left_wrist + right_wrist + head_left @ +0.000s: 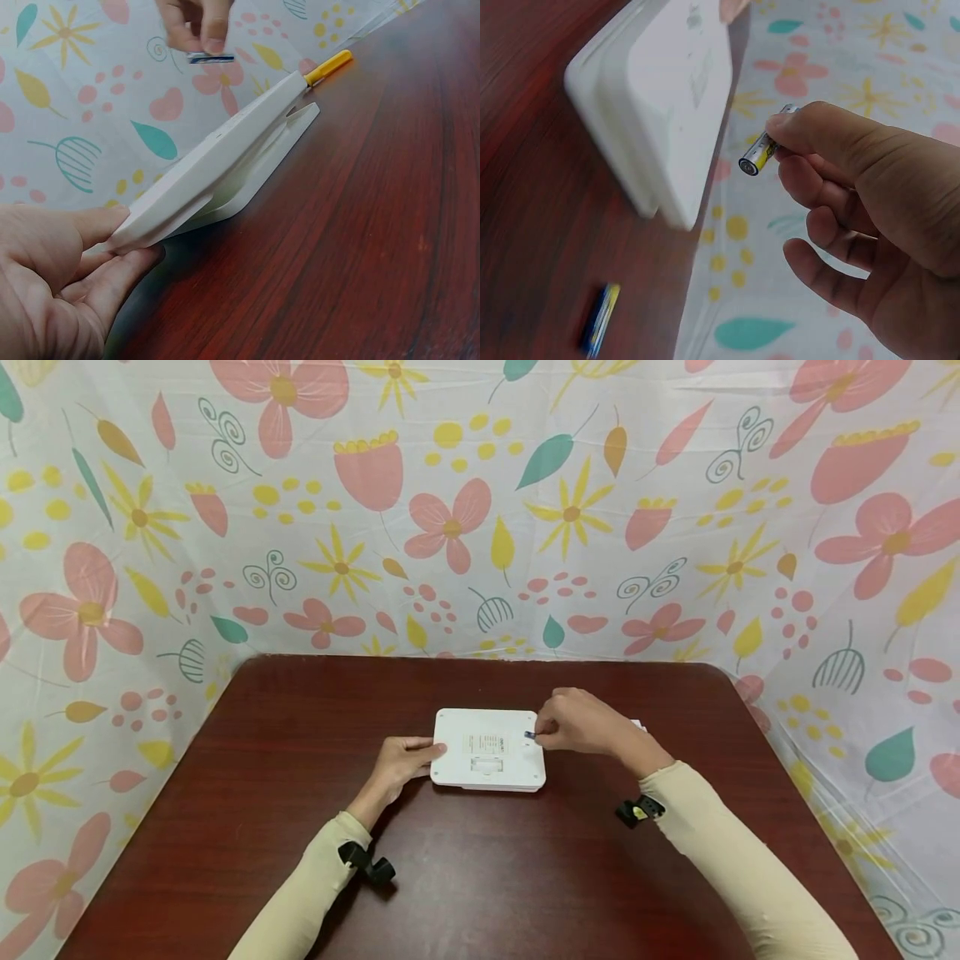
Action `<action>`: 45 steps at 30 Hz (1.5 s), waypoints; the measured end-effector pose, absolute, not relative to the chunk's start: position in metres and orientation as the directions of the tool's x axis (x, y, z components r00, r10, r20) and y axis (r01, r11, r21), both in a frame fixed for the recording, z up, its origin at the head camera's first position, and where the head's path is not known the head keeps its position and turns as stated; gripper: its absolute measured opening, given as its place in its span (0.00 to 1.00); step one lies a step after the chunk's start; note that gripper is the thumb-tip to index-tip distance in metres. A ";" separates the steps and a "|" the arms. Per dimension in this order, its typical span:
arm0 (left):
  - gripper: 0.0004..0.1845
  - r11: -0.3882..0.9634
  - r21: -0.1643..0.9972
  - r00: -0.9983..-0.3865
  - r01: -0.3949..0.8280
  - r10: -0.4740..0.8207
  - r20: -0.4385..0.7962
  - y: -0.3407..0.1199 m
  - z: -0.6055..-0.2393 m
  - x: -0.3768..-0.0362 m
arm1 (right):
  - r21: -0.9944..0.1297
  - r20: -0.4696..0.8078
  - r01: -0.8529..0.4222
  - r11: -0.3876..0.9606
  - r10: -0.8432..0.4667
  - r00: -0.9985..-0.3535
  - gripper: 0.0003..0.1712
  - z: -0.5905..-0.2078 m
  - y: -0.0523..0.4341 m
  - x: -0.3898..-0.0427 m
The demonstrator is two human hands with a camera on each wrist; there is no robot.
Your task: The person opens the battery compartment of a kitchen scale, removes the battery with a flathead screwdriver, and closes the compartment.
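Observation:
A white flat device [465,727] lies back up in the head view, with a printed label and an open battery slot [487,766]. My left hand [401,764] grips its left edge, thumb on top and fingers underneath. In the left wrist view, the device [217,157] is tilted, its lower white part spread away beneath. Over the device's right side, my right hand [581,722] pinches a small cylindrical battery [759,154] between thumb and forefinger. The battery is held above the back panel, outside the slot. The device's front face is hidden.
A second battery [600,321] lies on the dark wooden table [480,877]. Beyond the device, a yellow-orange handle [330,67] shows in the left wrist view. Something small and white [638,725] peeks out behind my right wrist. Flower-patterned cloth [450,593] hangs around the table.

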State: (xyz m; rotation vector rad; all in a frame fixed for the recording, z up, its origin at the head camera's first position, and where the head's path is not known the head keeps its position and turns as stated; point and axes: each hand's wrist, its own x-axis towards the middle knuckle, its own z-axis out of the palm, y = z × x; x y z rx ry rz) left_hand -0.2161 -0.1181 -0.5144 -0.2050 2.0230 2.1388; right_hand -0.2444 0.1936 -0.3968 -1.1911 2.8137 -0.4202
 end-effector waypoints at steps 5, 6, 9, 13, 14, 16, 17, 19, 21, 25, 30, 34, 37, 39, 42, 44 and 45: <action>0.20 -0.044 0.973 -0.974 -0.226 0.044 -0.224 -0.117 -0.515 -0.216 | -0.295 -0.018 -0.618 0.729 -0.651 -0.759 0.02 -0.402 0.222 -0.246; 0.20 -0.043 0.973 -0.974 -0.225 0.045 -0.224 -0.118 -0.515 -0.216 | -0.299 -0.030 -0.606 0.737 -0.642 -0.766 0.02 -0.404 0.228 -0.247; 0.20 -0.040 0.974 -0.974 -0.223 0.044 -0.222 -0.118 -0.515 -0.215 | -0.299 -0.049 -0.590 0.750 -0.629 -0.776 0.02 -0.412 0.242 -0.251; 0.20 -0.049 0.974 -0.975 -0.222 0.037 -0.220 -0.119 -0.515 -0.215 | -0.282 -0.052 -0.599 0.749 -0.636 -0.770 0.03 -0.424 0.256 -0.257; 0.20 -0.051 0.974 -0.975 -0.222 0.036 -0.220 -0.119 -0.515 -0.215 | -0.280 -0.056 -0.600 0.749 -0.637 -0.769 0.03 -0.428 0.258 -0.258; 0.20 -0.053 0.974 -0.975 -0.219 0.038 -0.217 -0.119 -0.516 -0.215 | -0.278 -0.058 -0.602 0.749 -0.638 -0.767 0.04 -0.434 0.261 -0.260; 0.20 -0.050 0.975 -0.976 -0.216 0.040 -0.214 -0.119 -0.517 -0.215 | -0.276 -0.059 -0.602 0.750 -0.638 -0.768 0.04 -0.437 0.263 -0.261; 0.19 -0.047 0.975 -0.976 -0.215 0.041 -0.214 -0.119 -0.517 -0.215 | -0.273 -0.059 -0.602 0.750 -0.638 -0.768 0.05 -0.442 0.264 -0.262; 0.19 -0.044 0.976 -0.976 -0.216 0.042 -0.214 -0.118 -0.518 -0.215 | -0.271 -0.051 -0.611 0.744 -0.645 -0.762 0.06 -0.447 0.265 -0.263; 0.18 -0.045 0.974 -0.975 -0.221 0.042 -0.220 -0.119 -0.517 -0.214 | -0.262 -0.052 -0.615 0.744 -0.647 -0.761 0.07 -0.451 0.264 -0.264; 0.18 -0.040 0.975 -0.975 -0.220 0.043 -0.218 -0.119 -0.516 -0.214 | -0.243 -0.061 -0.616 0.749 -0.646 -0.761 0.09 -0.454 0.263 -0.266; 0.18 -0.040 0.976 -0.976 -0.215 0.044 -0.214 -0.118 -0.516 -0.214 | -0.224 -0.063 -0.621 0.751 -0.647 -0.760 0.10 -0.457 0.263 -0.267; 0.19 -0.039 0.977 -0.977 -0.210 0.046 -0.209 -0.118 -0.517 -0.215 | -0.221 -0.071 -0.609 0.762 -0.636 -0.769 0.08 -0.460 0.264 -0.267; 0.20 -0.039 0.977 -0.977 -0.209 0.045 -0.207 -0.118 -0.518 -0.215 | -0.221 -0.073 -0.602 0.767 -0.629 -0.774 0.07 -0.461 0.264 -0.267; 0.19 -0.039 0.976 -0.976 -0.213 0.042 -0.211 -0.118 -0.517 -0.215 | -0.226 -0.068 -0.604 0.764 -0.631 -0.773 0.06 -0.460 0.265 -0.267; 0.19 -0.039 0.976 -0.976 -0.214 0.040 -0.213 -0.118 -0.517 -0.215 | -0.226 -0.065 -0.607 0.762 -0.633 -0.771 0.06 -0.458 0.266 -0.266; 0.19 -0.039 0.976 -0.977 -0.213 0.038 -0.212 -0.118 -0.517 -0.215 | -0.224 -0.061 -0.609 0.761 -0.634 -0.771 0.06 -0.457 0.266 -0.266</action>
